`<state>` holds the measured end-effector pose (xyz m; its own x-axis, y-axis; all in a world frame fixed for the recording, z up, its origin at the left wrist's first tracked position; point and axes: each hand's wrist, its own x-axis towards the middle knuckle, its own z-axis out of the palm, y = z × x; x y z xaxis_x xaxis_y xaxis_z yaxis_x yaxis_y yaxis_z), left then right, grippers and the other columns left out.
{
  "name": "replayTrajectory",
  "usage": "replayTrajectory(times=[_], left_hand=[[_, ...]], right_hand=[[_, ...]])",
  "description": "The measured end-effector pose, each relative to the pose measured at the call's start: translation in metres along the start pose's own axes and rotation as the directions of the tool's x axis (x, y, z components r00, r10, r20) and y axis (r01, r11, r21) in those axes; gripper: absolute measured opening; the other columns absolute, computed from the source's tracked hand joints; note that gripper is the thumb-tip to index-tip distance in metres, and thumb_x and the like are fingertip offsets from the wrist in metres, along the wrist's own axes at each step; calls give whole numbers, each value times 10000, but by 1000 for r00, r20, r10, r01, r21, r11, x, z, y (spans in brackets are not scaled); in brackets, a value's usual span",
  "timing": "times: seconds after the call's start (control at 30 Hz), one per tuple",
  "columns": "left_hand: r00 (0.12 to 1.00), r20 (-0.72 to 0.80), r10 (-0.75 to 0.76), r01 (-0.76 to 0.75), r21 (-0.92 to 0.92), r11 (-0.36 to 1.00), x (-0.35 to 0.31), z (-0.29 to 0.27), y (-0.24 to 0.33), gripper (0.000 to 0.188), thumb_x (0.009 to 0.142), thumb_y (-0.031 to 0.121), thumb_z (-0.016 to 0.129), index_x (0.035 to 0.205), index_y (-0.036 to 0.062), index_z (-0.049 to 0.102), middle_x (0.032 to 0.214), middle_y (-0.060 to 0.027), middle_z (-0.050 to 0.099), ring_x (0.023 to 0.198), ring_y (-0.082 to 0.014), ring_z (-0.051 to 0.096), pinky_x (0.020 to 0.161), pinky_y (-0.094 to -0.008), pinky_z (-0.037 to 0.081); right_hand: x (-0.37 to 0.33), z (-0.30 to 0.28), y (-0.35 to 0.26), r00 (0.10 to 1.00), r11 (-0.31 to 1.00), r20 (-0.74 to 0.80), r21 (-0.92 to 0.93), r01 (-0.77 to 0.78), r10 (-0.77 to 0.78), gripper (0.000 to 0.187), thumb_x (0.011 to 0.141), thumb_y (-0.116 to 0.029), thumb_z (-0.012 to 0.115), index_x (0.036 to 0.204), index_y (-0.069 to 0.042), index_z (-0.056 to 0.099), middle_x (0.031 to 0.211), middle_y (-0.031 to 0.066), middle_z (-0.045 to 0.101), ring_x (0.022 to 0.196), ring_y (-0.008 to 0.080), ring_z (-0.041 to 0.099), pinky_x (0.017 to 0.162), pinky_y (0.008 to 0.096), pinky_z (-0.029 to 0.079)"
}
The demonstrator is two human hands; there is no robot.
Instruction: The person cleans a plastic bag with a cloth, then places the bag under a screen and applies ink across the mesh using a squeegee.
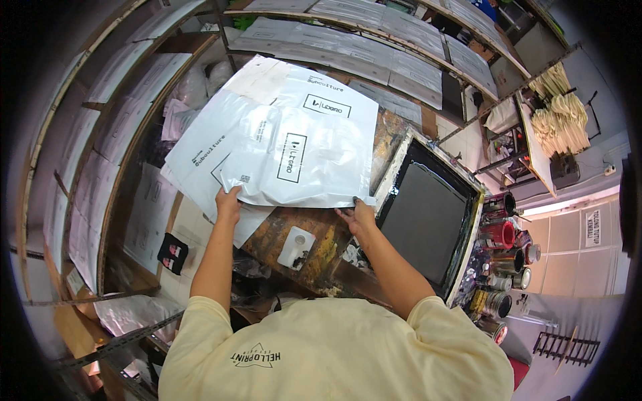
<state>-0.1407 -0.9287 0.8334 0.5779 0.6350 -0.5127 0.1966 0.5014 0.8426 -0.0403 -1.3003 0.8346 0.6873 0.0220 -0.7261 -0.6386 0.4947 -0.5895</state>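
Observation:
A white plastic mailer bag with black print lies spread out before me, its near edge running between my hands. The near left corner of the bag is pinched in my left hand. At its near right corner, my right hand grips the edge, thumb on top. Under and beside it more printed white bags are fanned out to the left. Right beside my right hand stands a screen-printing frame with dark mesh and a pale, ink-smeared border.
A white plastic object rests on the stained wooden table between my forearms. Paint cans line the right side. Racks holding flat printed bags stand behind and at left. A black cloth item lies at lower left.

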Motion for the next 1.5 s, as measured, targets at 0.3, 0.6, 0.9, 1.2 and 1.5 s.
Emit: replayTrajectory(times=[0.3,0.6,0.9,1.2,1.5], left_hand=[[994,56,94,-98,79,992,11,-16,-1,452,887,82,744,1305,32,580,1073,-99,688,856,-218,678,635,-364,540],[910,-142,390,-338,291,895,-37,-55,20,769,1026,266,680,1625,39,253,1496,-184,510,1252,-262,561,999,-395,511],[424,343,838,-903,229,364,-229,-80,3,453,1112,372,491,1333,-14,576,1136,-125,631,907,-211,596,819,-364,499],[34,999,9,-948,29,316,-333,13,2,351,878,276,800,1126,35,741,978,-123,730,933,-319,692,820,-426,534],[354,933,-63,-918,359,169,-362,31,-25,414,915,323,781,1192,20,721,1036,-129,724,995,-320,684,878,-419,528]], right_hand=[[-38,-14,-4,979,987,136,-81,-141,152,373,1112,-158,403,1451,-6,365,1322,240,520,1115,423,632,962,511,588],[-172,-116,-78,920,832,282,-410,373,-273,295,1113,-145,426,1355,-8,524,1228,166,673,1003,269,700,889,397,601],[-265,-285,-31,508,0,165,-951,309,-845,374,875,-97,710,1234,-5,660,1159,226,692,1131,422,638,1021,478,493],[-276,-233,-15,587,-379,438,-896,230,-681,614,837,-184,772,1410,-84,579,1420,203,550,1328,390,484,1114,527,370],[-223,-279,-19,713,-492,489,-840,230,-502,606,904,-232,720,1477,-132,549,1413,109,577,1325,317,497,1125,582,356]])
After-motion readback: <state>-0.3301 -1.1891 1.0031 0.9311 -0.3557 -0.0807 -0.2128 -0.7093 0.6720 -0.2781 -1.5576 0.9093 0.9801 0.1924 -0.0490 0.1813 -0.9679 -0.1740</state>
